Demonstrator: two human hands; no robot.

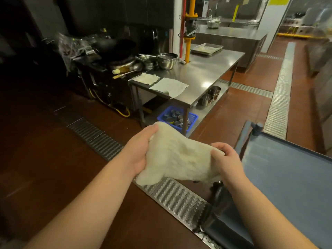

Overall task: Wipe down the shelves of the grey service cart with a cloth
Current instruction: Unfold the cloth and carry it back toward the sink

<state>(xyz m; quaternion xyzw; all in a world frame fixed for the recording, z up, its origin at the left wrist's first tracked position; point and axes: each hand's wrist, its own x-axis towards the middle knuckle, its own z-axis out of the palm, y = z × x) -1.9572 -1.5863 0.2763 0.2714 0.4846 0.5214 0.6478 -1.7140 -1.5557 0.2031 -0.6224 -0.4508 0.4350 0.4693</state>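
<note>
Between the left hand [142,150] and right hand [224,159], both gripping it, hangs the white fluffy cloth [177,159]; the wiping is not yet started. Next it must go down onto the grey cart shelf [287,177] beside the right hand.

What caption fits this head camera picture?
Both hands, left hand and right hand, hold a white cloth beside the grey cart.

Two bare forearms reach from the frame's bottom toward its centre; the left hand [139,150] and right hand [225,159] each grip something, fingers curled.
</note>
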